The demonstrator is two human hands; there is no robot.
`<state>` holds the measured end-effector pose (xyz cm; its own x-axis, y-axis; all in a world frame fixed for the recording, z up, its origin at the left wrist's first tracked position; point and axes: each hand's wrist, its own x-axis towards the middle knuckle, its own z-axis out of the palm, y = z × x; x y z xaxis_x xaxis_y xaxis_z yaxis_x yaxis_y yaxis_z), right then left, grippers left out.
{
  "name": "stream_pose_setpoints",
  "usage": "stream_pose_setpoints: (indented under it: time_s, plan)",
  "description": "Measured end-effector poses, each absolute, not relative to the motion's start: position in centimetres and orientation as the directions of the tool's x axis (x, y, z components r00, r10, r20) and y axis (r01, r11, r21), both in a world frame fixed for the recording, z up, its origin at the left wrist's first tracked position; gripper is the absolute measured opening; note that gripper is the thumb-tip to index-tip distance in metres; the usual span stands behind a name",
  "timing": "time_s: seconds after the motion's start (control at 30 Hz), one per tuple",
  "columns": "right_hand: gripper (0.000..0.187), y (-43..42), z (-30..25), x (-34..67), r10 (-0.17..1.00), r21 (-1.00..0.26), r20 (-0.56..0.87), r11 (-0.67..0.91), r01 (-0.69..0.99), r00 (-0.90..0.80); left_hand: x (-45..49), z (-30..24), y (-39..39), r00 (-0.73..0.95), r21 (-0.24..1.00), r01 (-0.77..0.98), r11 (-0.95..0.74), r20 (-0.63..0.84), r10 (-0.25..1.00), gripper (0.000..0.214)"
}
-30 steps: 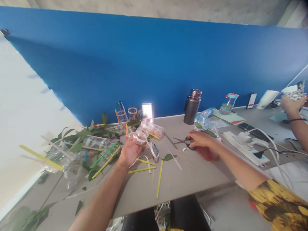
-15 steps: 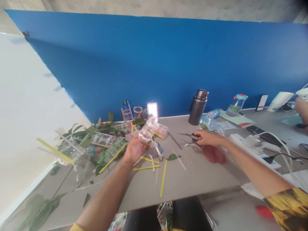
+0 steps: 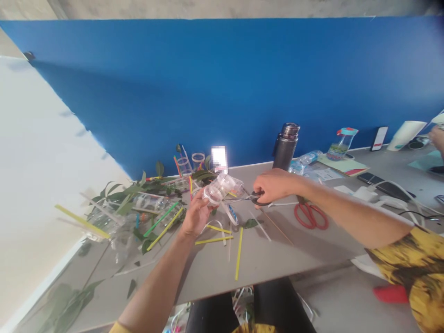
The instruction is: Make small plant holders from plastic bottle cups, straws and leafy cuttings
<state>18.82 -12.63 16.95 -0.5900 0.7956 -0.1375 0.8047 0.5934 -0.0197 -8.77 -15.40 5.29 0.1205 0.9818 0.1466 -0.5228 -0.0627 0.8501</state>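
Over the table [image 3: 277,263], the left hand [image 3: 196,216] is gripping a clear bottle [image 3: 224,183] by its white-banded end — seemingly to steady it — while the right hand [image 3: 272,185] is pinching black-handled scissors [image 3: 255,198], whose blades are pointing bottle-wards near a white strip [image 3: 228,214].

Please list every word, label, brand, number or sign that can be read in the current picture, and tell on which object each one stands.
No text can be read.
Upright phone: the screen is lit, but its content is too small.
Lying plastic bottle: blue label, too blurred.
Paper sheet near it: faint marks, too small.
Bright white rectangle by the blue wall: partly pixelated, nothing legible.
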Motion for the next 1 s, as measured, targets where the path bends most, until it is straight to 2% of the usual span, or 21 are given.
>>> stream_pose_setpoints:
  time_s: [0.13,0.4,0.53,0.63,0.8,1.0]
  plan:
    - [0.048,-12.7,18.5,16.7,0.774,0.036,-0.177,0.622,0.782,-0.608,-8.6,5.1,-15.4,0.113,0.856,-0.51,-0.077,0.156,0.981,0.051]
    - [0.047,-13.2,20.2,14.8,0.754,0.052,-0.235,0.64,0.766,-0.614,-8.5,5.2,-15.5,0.121,0.842,-0.534,-0.071,0.16,0.98,0.052]
    - [0.048,-12.8,19.3,15.5,0.719,0.008,-0.207,0.679,0.734,-0.663,-8.7,5.3,-15.4,0.14,0.842,-0.537,-0.05,0.148,0.979,0.052]
    - [0.044,-12.7,18.0,16.1,0.709,-0.018,-0.213,0.685,0.728,-0.673,-9.1,5.2,-15.2,0.152,0.785,-0.618,0.038,0.072,0.986,0.047]
    - [0.035,-13.4,15.5,16.6,0.743,-0.111,-0.219,0.625,0.773,-0.632,-9.6,5.1,-15.0,0.193,0.686,-0.706,0.179,-0.058,0.98,0.032]
    - [0.026,-13.8,13.0,17.3,0.78,-0.255,-0.153,0.562,0.787,-0.607,-9.4,5.0,-15.1,0.276,0.666,-0.693,0.275,-0.108,0.955,0.029]
